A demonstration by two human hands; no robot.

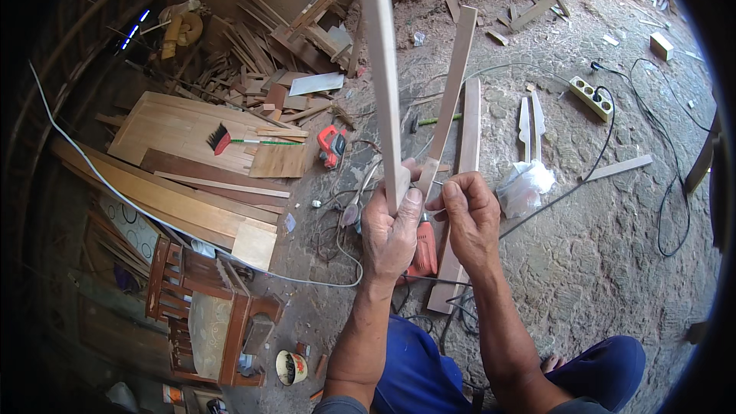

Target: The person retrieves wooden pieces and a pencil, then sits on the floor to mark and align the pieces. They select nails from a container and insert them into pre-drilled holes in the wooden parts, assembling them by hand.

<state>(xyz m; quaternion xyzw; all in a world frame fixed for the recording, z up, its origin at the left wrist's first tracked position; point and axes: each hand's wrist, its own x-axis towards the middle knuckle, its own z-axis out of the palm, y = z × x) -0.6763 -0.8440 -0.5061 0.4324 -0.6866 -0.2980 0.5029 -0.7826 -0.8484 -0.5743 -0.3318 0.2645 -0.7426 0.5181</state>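
Two pale wooden slats (383,84) rise in a V above the workshop floor (583,245), lower ends clamped in the left hand (389,234), fingers closed; the right hand (469,218) pinches the right slat (451,100). An orange power drill (424,249) lies below.

Beneath you the rough concrete floor (598,261) carries a long wooden plank (464,153), an orange power drill (423,249), a white power strip (591,97) with black cables (675,184), a crumpled plastic bag (525,186), stacked boards (180,184), a red-bristled brush (222,139) and a small wooden chair (203,310).
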